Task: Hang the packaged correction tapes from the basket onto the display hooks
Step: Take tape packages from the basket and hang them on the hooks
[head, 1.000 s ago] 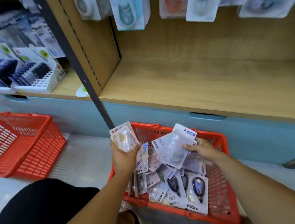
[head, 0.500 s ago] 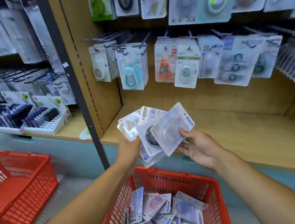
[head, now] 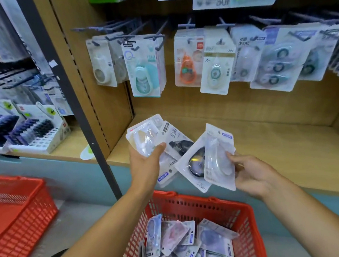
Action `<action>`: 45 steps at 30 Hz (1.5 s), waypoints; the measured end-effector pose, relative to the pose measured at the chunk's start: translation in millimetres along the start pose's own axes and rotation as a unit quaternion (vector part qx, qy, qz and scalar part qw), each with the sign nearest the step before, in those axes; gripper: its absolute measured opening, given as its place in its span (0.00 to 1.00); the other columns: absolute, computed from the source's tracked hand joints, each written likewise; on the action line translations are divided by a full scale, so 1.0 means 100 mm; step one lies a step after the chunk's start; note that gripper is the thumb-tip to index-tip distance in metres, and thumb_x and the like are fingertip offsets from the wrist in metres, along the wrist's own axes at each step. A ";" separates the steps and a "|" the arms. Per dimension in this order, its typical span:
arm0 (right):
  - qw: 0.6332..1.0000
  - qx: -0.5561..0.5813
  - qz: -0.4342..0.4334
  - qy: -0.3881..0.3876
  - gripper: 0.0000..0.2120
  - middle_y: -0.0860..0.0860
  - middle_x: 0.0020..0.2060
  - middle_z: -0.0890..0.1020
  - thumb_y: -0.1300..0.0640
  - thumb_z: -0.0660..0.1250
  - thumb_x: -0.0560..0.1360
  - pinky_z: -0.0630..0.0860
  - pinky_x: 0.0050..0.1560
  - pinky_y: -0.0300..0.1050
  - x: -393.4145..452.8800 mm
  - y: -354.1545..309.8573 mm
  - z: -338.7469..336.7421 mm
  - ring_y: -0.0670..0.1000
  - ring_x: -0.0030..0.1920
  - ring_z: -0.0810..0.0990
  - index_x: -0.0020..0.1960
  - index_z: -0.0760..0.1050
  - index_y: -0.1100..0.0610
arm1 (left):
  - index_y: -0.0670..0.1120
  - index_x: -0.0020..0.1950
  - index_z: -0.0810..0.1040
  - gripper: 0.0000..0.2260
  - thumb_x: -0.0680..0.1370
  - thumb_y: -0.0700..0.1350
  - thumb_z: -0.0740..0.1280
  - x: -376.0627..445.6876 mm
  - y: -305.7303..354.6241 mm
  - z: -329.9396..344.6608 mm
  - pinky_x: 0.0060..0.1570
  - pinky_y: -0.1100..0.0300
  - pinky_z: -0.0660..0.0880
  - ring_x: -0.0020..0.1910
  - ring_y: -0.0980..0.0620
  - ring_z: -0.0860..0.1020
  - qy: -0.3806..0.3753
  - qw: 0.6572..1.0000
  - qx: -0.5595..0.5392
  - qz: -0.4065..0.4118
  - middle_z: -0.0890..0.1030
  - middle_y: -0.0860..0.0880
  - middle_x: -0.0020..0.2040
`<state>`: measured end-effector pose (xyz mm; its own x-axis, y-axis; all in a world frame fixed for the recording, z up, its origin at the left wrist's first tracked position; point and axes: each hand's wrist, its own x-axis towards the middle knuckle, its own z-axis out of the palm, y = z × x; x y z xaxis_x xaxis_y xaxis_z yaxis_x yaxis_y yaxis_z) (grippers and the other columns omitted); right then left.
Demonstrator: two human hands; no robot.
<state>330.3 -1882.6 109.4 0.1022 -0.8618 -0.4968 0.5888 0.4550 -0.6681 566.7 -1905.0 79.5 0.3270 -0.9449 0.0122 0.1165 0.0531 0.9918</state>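
Observation:
My left hand grips a fanned stack of packaged correction tapes above the wooden shelf edge. My right hand holds two packs, a clear one over one with a dark tape, pulled a little to the right of the stack. Below them the red basket holds several more packs. Display hooks stick out from the back panel above, most carrying hanging correction tapes.
A second red basket sits on the floor at left. A dark metal upright divides the shelving. Pen display boxes stand on the left shelf. The wooden shelf board lies under the hooks.
Both hands rose from the basket to shelf height with the packs. My right hand has drawn two packs rightward away from the left hand's stack. The view tilted up toward the hooks.

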 end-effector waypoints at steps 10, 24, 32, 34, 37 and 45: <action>0.986 -0.150 0.043 -0.051 0.12 0.54 0.47 0.86 0.56 0.69 0.73 0.80 0.50 0.51 -0.01 -0.06 0.07 0.53 0.42 0.85 0.54 0.82 0.59 | 0.49 0.69 0.75 0.29 0.70 0.47 0.78 0.07 0.04 -0.09 0.62 0.35 0.79 0.56 0.40 0.86 -0.234 0.966 0.062 -0.092 0.86 0.44 0.58; 0.996 -0.059 0.012 0.062 0.18 0.60 0.57 0.84 0.57 0.71 0.76 0.82 0.47 0.61 0.19 0.28 0.19 0.61 0.53 0.84 0.64 0.79 0.60 | 0.60 0.62 0.79 0.15 0.80 0.64 0.66 -0.15 -0.09 0.08 0.57 0.57 0.79 0.56 0.60 0.83 -0.145 0.983 0.110 -0.011 0.86 0.59 0.56; 0.988 -0.050 -0.076 0.122 0.12 0.60 0.48 0.87 0.57 0.70 0.78 0.83 0.46 0.57 0.08 0.24 0.31 0.61 0.46 0.87 0.57 0.81 0.63 | 0.55 0.67 0.79 0.23 0.74 0.60 0.76 -0.32 -0.12 0.21 0.66 0.47 0.78 0.60 0.51 0.84 -0.272 0.956 0.031 -0.104 0.86 0.53 0.60; 0.975 -0.097 -0.131 0.150 0.11 0.56 0.42 0.87 0.52 0.70 0.79 0.83 0.46 0.53 0.06 0.28 0.35 0.57 0.42 0.87 0.53 0.83 0.60 | 0.54 0.68 0.78 0.23 0.75 0.56 0.77 -0.33 -0.15 0.23 0.67 0.42 0.77 0.62 0.48 0.84 -0.275 0.955 0.008 -0.112 0.86 0.50 0.61; 0.940 -0.186 -0.239 0.155 0.21 0.49 0.47 0.88 0.36 0.67 0.76 0.82 0.54 0.50 0.02 0.40 0.40 0.50 0.48 0.87 0.58 0.82 0.51 | 0.55 0.67 0.80 0.23 0.73 0.56 0.76 -0.34 -0.19 0.25 0.66 0.41 0.78 0.61 0.46 0.85 -0.248 0.963 -0.010 -0.105 0.86 0.49 0.60; 0.886 -0.349 -0.304 -0.015 0.20 0.44 0.53 0.85 0.41 0.80 0.67 0.82 0.55 0.47 -0.05 0.48 0.49 0.45 0.54 0.84 0.57 0.80 0.39 | 0.56 0.62 0.80 0.18 0.74 0.58 0.73 -0.32 -0.23 0.24 0.59 0.37 0.81 0.56 0.45 0.86 -0.173 0.982 -0.009 -0.072 0.87 0.48 0.56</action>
<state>397.1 -1867.3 106.8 -0.0358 -0.9961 0.0801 -0.0957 -0.0764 -0.9925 530.8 -1883.4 59.6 -0.0315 -0.9961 -0.0824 0.1556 -0.0863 0.9840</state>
